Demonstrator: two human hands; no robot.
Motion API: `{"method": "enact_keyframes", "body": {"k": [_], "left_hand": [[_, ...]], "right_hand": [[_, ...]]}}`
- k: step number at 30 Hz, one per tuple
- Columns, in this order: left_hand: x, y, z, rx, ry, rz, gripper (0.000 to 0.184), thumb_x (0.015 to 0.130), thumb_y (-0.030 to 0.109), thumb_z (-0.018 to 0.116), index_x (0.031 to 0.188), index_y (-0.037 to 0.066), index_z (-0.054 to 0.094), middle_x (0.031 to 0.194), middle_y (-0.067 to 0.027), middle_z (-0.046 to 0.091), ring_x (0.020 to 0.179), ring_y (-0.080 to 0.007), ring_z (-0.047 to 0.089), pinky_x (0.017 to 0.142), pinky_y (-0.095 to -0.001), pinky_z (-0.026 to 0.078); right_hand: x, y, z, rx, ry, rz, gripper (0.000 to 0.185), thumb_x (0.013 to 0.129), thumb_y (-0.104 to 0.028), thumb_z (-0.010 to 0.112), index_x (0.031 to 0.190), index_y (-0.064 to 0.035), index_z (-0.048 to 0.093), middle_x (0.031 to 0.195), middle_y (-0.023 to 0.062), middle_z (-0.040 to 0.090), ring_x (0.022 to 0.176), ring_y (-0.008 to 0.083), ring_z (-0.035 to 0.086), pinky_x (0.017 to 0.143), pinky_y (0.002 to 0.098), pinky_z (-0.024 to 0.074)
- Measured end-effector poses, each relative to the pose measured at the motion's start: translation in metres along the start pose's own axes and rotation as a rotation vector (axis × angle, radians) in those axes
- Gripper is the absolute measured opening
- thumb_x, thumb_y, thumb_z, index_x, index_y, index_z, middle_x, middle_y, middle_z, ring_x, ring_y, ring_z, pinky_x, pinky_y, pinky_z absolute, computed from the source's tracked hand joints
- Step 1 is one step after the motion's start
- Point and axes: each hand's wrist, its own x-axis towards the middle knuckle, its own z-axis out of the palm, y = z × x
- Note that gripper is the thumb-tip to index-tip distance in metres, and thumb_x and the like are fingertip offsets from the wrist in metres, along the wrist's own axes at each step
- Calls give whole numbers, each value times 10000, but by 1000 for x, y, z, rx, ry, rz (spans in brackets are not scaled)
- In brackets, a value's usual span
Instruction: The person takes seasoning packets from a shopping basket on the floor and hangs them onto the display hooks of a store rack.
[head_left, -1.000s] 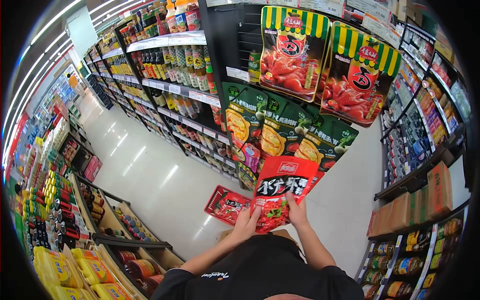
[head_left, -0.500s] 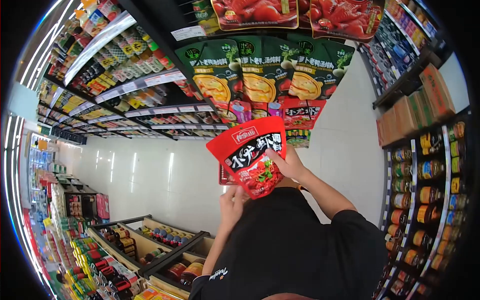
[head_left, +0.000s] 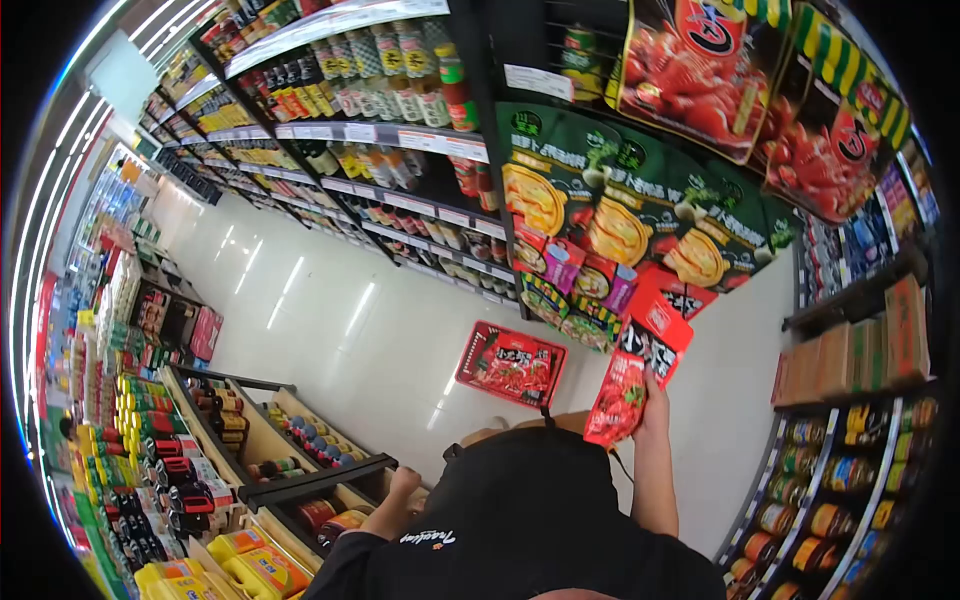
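My right hand (head_left: 655,408) grips a red crayfish seasoning pouch (head_left: 640,365) by its side, tilted, in front of the hanging packets. My left hand (head_left: 404,484) is curled closed at my left side, beside the wooden display rack, with nothing seen in it. On the floor ahead stands a red shopping basket (head_left: 474,345) holding similar red pouches (head_left: 517,366). Close to the held pouch hang another red pouch (head_left: 672,291) and several green soup seasoning pouches (head_left: 615,225).
Large red crayfish packs (head_left: 690,75) hang above at the right. Shelves of bottles (head_left: 400,75) run along the left, jar shelves (head_left: 830,520) stand on the right, and cardboard boxes (head_left: 850,345) sit above them. A wooden rack of bottles (head_left: 270,490) is at lower left.
My left hand has let go of the pouch and dropped to my left side. The right hand has carried the pouch to the right and turned it. The view has turned, revealing the basket.
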Motion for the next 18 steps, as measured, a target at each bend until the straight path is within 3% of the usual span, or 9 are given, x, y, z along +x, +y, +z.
{"method": "enact_keyframes", "body": {"k": [6,8,10,11,14,18], "left_hand": [[-16,30,8,-29,72,50,350,747,236,577,969,-7,697,1000,-241,666,992,-412,626,860,-435,507],[3,58,20,16,56,81,345,748,246,582,953,-5,699,977,-238,671,971,-410,634,839,-439,513],[-7,114,22,-42,246,128,353,750,276,588,926,-14,687,938,-234,674,930,-398,644,813,-444,514],[-10,139,15,-77,237,201,340,755,281,586,908,-8,679,919,-231,673,914,-390,647,804,-447,512],[-26,199,4,-174,349,394,311,752,299,594,850,10,655,843,-218,666,832,-374,649,756,-453,511],[-44,224,6,-275,389,450,283,735,289,615,800,16,648,797,-204,660,787,-368,644,728,-455,509]], "right_hand": [[-2,-20,1,-152,-36,-182,353,951,-203,584,1241,-26,486,1146,86,609,1000,185,622,853,338,520],[5,-30,-4,-248,-52,-239,386,950,-211,592,1261,-17,471,1179,87,587,1056,171,580,906,329,478],[-2,-47,10,-297,-123,-308,401,950,-216,594,1270,-13,463,1191,84,579,1066,166,569,920,327,464],[-4,-54,15,-320,-160,-342,408,950,-219,594,1275,-12,459,1196,82,575,1071,163,564,926,326,457],[1,-66,15,-559,-248,-469,386,963,-234,571,1248,15,496,1201,81,578,1081,155,543,945,315,423],[-7,-85,28,-814,-418,-520,325,969,-241,555,1159,21,577,1093,78,634,1017,141,563,904,306,434]]}}
